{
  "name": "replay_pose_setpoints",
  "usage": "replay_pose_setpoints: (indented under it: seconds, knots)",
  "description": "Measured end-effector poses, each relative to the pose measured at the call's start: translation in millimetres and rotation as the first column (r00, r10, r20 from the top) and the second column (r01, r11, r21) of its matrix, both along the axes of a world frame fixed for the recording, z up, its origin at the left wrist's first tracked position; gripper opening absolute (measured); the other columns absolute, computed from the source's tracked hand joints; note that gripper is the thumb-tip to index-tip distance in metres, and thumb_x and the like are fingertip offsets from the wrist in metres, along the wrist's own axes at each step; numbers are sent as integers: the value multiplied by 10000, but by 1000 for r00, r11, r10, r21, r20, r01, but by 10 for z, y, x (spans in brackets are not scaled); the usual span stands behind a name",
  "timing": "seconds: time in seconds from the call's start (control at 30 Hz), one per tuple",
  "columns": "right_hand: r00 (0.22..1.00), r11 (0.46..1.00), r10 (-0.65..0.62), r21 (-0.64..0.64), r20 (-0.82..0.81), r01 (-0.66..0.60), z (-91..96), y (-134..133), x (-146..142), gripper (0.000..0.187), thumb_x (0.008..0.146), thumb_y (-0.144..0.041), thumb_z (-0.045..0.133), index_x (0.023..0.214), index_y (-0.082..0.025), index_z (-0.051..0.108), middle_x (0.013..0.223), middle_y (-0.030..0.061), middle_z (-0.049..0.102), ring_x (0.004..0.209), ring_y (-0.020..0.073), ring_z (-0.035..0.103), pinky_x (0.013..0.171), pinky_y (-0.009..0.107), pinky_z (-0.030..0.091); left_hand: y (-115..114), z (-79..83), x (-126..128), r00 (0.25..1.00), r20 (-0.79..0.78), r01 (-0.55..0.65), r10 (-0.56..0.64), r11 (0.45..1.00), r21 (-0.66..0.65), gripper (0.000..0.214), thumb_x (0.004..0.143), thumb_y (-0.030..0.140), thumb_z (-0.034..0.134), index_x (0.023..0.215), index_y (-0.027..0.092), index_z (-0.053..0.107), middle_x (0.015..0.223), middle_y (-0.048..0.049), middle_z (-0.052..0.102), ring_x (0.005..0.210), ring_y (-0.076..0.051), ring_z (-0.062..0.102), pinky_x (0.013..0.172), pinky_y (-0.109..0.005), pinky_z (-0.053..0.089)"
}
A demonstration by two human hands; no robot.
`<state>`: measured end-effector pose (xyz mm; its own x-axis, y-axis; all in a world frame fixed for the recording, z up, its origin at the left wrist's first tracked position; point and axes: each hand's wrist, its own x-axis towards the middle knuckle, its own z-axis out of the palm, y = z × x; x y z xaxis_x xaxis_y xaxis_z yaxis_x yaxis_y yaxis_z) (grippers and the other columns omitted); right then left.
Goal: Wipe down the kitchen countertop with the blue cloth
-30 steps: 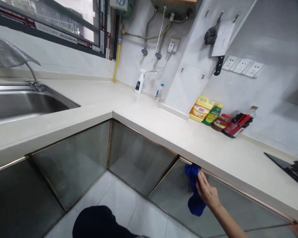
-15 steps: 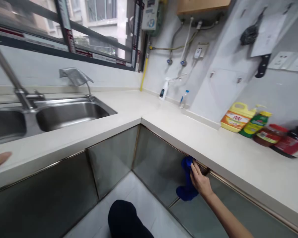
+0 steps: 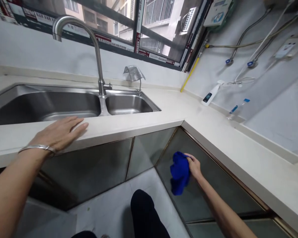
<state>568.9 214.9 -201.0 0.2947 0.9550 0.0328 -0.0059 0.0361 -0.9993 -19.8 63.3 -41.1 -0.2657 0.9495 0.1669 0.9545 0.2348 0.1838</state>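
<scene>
The right hand pinches a blue cloth between thumb and fingers; it droops below the fingertips, before a cupboard door, whether touching I cannot tell. The left hand rests unclenched on the counter, thumb apart, the sink just beyond its fingers.

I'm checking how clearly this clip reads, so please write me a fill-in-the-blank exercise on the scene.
The cloth held by the right hand is coloured ____.
The sink has ____ basins.
The hand on the countertop is the person's ____ one.
A silvery bracelet circles that arm's ____.

Missing words: blue; two; left; wrist.
</scene>
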Motion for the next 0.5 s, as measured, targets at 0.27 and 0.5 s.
replay_pose_setpoints:
  seconds: [0.27, 0.5]
  knots:
    - [948, 994, -84, 36, -306, 99, 158, 905, -1273, 178, 714, -392, 604, 761, -221, 591, 617, -22, 638, 648, 196, 675, 690, 367, 628, -71, 192, 279, 986, 57, -151, 155, 986, -68, 926, 861, 801, 182, 1546, 240, 454, 1664, -46, 368, 1501, -330, 374, 1240, -546, 306]
    - [982, 968, -160, 178, -100, 176, 89, 978, -1868, 486, 814, -383, 468, 1233, -173, 599, 1224, 107, 708, 1149, 243, 659, 1086, 456, 507, -64, 272, 406, 978, -16, -210, 210, 977, -44, 898, 836, 750, 207, 1496, 231, 527, 1589, -51, 484, 1392, -367, 504, 1180, -554, 402]
